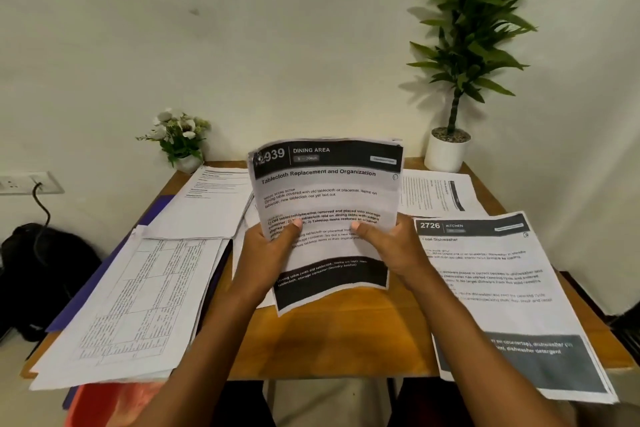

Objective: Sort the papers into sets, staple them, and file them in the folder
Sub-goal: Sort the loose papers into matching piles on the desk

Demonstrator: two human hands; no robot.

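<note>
Left hand [273,246] and right hand [388,246] both grip a paper set [325,198], thumbs on front. The set is raised above the surface [346,333]. Loose papers [138,291] lie alongside.

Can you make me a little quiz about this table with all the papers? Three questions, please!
1. True or false: the left hand and the right hand both hold the Dining Area papers.
2. Which room is printed on the flat paper at the right of the table? A) Kitchen B) Bathroom C) Garage
3. Fill in: the tall plant stands in a ____ pot.

Key: 1 true; 2 A; 3 white.
</note>
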